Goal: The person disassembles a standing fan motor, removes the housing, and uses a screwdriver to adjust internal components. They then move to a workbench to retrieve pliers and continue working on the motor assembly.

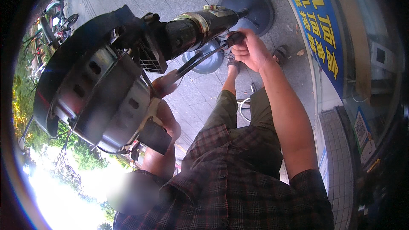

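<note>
**Motor housing on a pole, black handle in my right hand**

Motor housing (102,102): dark shroud, slotted grey metal drum; nearest and largest item, to my left.

Left hand (167,84): at the housing's right flank, forearm raised and passing behind its lower fittings. Fingers partly hidden; whether they are closed on anything I cannot tell. Placed there, I judge, to steady the housing.

Right hand (253,53): well right of the housing, fingers curled and closed around a black handle (234,38); arm reaching forward, nearly straight. Thin dark lines, rods or cables, run from the handle back towards the housing; the firm grip seems meant to control that outer end.

Pole (183,36): black, with a pale metal collar; leads away from the housing's right side and appears to bear its weight.

Basin (211,61): blue, on the paving beyond the housing, partly behind the dark lines.

Round base (262,10): dark disc, flat on the paving at the pole's far end, broad presumably for stability.

Scooters (59,10): parked, far beyond the housing's left side.
</note>
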`<act>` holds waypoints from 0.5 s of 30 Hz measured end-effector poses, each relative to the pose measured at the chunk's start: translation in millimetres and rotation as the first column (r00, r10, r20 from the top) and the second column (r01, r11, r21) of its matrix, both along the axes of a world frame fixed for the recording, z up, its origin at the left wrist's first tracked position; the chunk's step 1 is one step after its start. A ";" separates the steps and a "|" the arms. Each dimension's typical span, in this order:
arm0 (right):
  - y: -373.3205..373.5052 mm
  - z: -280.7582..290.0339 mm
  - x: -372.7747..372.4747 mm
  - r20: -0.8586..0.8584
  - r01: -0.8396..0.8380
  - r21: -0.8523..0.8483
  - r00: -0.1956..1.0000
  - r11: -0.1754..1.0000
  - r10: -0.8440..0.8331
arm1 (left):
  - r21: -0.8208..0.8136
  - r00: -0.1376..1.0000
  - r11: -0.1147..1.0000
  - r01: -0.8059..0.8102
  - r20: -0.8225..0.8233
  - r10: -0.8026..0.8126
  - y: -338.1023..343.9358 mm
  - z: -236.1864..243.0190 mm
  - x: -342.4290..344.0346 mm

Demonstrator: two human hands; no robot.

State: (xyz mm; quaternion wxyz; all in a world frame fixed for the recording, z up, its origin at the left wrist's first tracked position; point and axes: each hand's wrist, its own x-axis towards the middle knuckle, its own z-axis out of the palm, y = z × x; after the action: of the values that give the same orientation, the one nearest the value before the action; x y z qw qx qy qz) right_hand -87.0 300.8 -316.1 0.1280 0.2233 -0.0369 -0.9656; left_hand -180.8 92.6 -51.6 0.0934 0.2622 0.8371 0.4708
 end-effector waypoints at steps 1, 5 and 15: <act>3.3 -2.8 -0.6 -0.124 -0.045 -0.051 0.991 0.998 0.039 | -0.015 1.000 1.000 -0.008 0.000 0.008 3.5 2.5 0.6; -3.5 23.8 -7.7 0.131 0.068 0.106 0.988 0.992 -0.082 | -0.010 0.999 0.999 -0.033 0.007 0.033 -9.9 -2.3 -4.4; -5.6 -4.9 2.9 0.001 -0.084 0.028 0.996 0.996 0.084 | 0.053 0.999 0.997 0.047 0.008 -0.048 19.9 3.4 5.1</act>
State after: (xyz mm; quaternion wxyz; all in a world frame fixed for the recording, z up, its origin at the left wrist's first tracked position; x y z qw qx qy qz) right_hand -84.1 295.2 -321.1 0.1651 0.2261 -0.0138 -0.9599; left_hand -175.7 112.5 -48.2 0.1018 0.2822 0.8175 0.4915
